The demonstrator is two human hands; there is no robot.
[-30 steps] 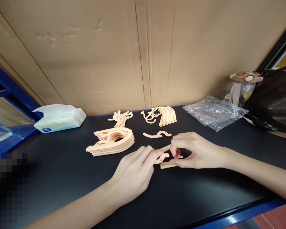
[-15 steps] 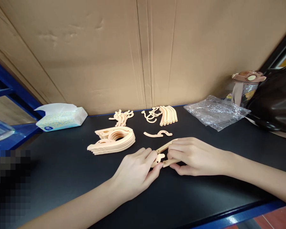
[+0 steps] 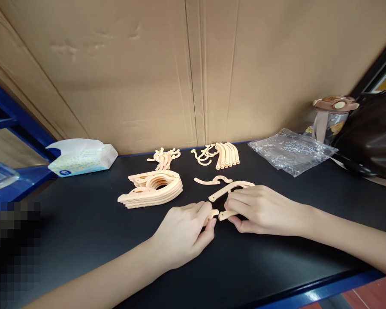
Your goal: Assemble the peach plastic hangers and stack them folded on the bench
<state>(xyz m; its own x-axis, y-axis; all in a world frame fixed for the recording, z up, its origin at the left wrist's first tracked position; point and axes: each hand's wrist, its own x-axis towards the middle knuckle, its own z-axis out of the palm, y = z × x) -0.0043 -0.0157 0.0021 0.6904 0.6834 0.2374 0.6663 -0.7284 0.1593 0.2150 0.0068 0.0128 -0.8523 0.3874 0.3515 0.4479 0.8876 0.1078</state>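
Note:
Pinched in my left hand (image 3: 183, 234) is a small beige plastic hanger hook (image 3: 215, 213), mostly covered by the fingers. My right hand (image 3: 263, 211) grips a beige hanger arm (image 3: 227, 215), whose holed end points at the hook across a narrow gap. A second curved hanger arm (image 3: 229, 188) reaches out above the right fingers; they hide whether it joins the first. Just beyond lies a loose hanger hook (image 3: 209, 182). Left of it is a stack of beige hangers (image 3: 157, 195).
Small hooks (image 3: 165, 159) are heaped at the back, with more hooks (image 3: 203, 156) beside a row of hanger arms (image 3: 227, 155). A tissue pack (image 3: 83, 159) stands left. Crumpled clear plastic (image 3: 291, 152) and a bottle (image 3: 334, 118) are at right on the black table (image 3: 244, 270).
The hook in my left hand has drawn slightly away from the hanger arm and turned. The upper hanger arm has swung outward, away from my left hand.

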